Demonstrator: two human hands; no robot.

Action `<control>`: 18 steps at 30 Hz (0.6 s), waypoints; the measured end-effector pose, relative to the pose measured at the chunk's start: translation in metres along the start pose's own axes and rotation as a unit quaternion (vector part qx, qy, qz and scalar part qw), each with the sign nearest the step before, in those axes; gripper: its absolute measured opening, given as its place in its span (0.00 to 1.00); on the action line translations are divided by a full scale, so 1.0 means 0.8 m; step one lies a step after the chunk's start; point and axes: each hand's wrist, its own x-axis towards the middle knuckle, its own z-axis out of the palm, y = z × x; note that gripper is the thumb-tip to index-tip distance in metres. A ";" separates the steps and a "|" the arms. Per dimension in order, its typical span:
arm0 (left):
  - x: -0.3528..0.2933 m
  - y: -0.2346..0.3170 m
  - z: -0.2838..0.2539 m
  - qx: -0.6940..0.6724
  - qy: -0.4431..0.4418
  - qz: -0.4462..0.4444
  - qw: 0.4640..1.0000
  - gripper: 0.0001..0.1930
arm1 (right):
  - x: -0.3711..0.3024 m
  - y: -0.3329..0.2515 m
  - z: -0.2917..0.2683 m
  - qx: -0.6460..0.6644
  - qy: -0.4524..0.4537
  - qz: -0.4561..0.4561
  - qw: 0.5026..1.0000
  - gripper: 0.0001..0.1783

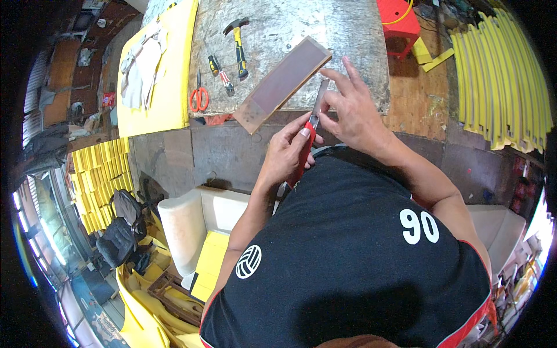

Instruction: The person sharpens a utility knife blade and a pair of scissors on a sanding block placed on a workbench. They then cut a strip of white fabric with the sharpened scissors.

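My left hand (285, 152) is wrapped round the red handle of a utility knife (307, 139), held up near the table's front edge. Its long grey blade points away from me, up and slightly right. My right hand (355, 113) has thumb and forefinger pinched at the blade, while its other fingers stretch outward. Just beyond the blade, a wooden board (248, 118) faced with a flat brown strip (293, 72) lies slantwise, one corner jutting over the table edge.
Left of the board lie a hammer (239, 52), a small yellow-and-black tool (215, 65), another small tool (226, 84) and red-handled scissors (199, 100). Yellow foam sheeting (180, 69) bears grey cloth. A red stool (400, 26) and stacked yellow foam strips (499, 81) stand right.
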 end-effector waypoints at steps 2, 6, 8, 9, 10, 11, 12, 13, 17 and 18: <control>0.000 0.002 0.000 0.009 0.005 -0.004 1.000 0.25 | 0.002 0.000 -0.001 -0.024 0.015 0.007 1.000 0.09; 0.004 -0.009 0.012 -0.005 -0.009 0.003 1.000 0.25 | -0.008 0.002 -0.010 -0.030 0.003 -0.013 0.999 0.08; -0.001 -0.004 0.008 0.002 0.004 -0.012 1.000 0.25 | -0.003 0.003 -0.004 -0.063 0.019 -0.002 0.998 0.08; -0.003 -0.003 0.006 -0.020 -0.001 -0.012 1.000 0.25 | 0.001 0.009 -0.003 -0.072 0.038 0.014 0.997 0.08; -0.004 -0.003 0.003 -0.042 -0.005 -0.012 0.999 0.25 | 0.004 0.018 -0.003 -0.081 0.057 0.031 0.995 0.07; -0.005 -0.003 0.000 -0.063 -0.010 -0.011 0.998 0.25 | 0.006 0.026 -0.004 -0.090 0.076 0.048 0.992 0.07; -0.004 -0.003 -0.002 -0.080 -0.015 -0.010 0.997 0.25 | 0.005 0.032 -0.005 -0.081 0.086 0.069 0.991 0.09; -0.002 -0.004 -0.004 -0.097 -0.019 -0.009 0.995 0.26 | 0.003 0.034 -0.007 -0.073 0.083 0.064 0.992 0.11; 0.000 -0.009 -0.010 -0.140 -0.031 -0.008 0.990 0.26 | -0.004 0.032 -0.010 -0.046 0.048 0.025 0.998 0.18; 0.000 -0.007 -0.009 -0.140 -0.033 -0.007 0.990 0.26 | -0.007 0.028 -0.009 -0.039 0.034 0.010 0.999 0.20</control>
